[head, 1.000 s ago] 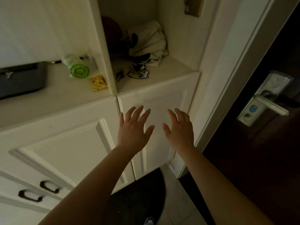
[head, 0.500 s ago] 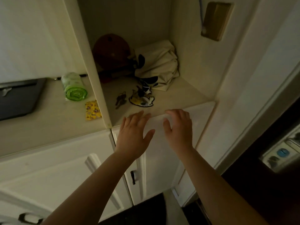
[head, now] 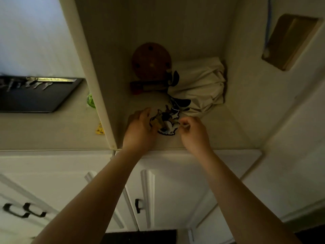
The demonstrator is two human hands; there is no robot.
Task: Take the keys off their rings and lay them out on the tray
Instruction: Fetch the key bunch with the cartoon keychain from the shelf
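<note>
Between the hands lies a dark key bunch [head: 162, 120] — orientation unclear; left hand [head: 140, 131] curls round it, right hand [head: 193, 132] pinches its edge.

Two bare forearms are showing, entering from six o'clock; the left hand [head: 139, 131] and right hand [head: 194, 133] are wearing no sleeves, gloves or rings.
</note>
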